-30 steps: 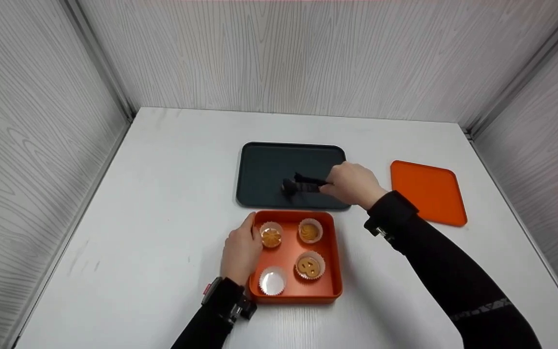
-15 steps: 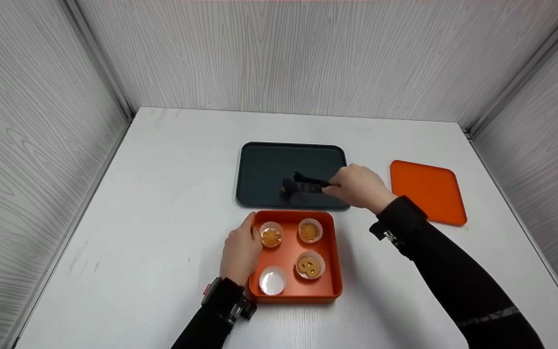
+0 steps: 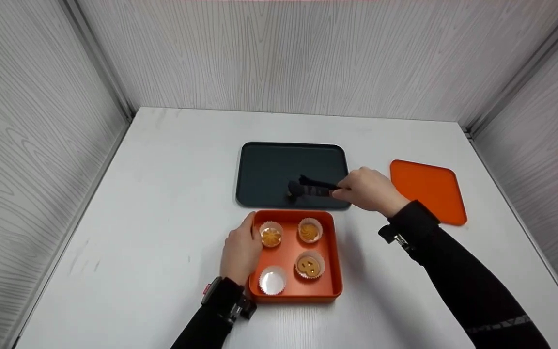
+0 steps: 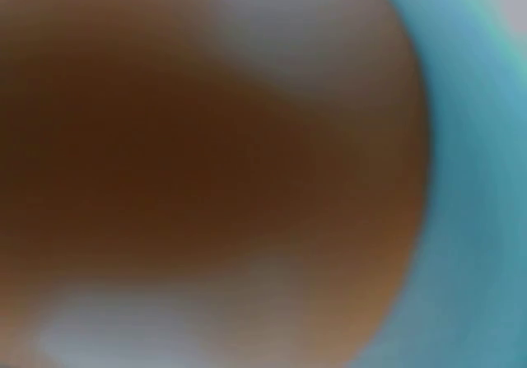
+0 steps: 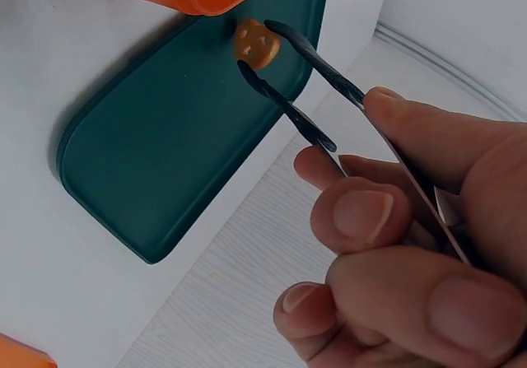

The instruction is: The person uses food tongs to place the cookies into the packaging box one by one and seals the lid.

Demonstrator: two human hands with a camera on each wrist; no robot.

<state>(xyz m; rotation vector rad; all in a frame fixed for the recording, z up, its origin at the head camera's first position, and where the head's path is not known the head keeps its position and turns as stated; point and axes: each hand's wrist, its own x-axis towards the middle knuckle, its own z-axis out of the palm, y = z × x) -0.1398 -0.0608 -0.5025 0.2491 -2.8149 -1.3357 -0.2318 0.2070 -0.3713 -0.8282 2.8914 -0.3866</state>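
Observation:
My left hand [image 3: 241,249] grips the left wall of a square orange box [image 3: 335,286]. Inside are paper cups, three with a cookie each, such as the pretzel-shaped one [image 3: 307,266], and a front-left cup [image 3: 272,281] without one. My right hand [image 3: 368,190] holds black tongs [image 3: 315,190] over the dark green tray [image 3: 264,167]. In the right wrist view, the tong tips sit on either side of a pretzel-shaped cookie [image 5: 257,44], above the tray's edge nearest the box. That cookie is mostly hidden behind the tongs in the head view. The left wrist view is a brown blur.
A flat orange tray or lid [image 3: 426,191] lies on the white table [image 3: 162,194] at the right. Pale wood-grain panels [image 3: 279,58] stand along the back and both sides. The green tray lies just behind the box.
My right hand and the tongs have moved to the right and slightly toward me. The left hand and the box have stayed put.

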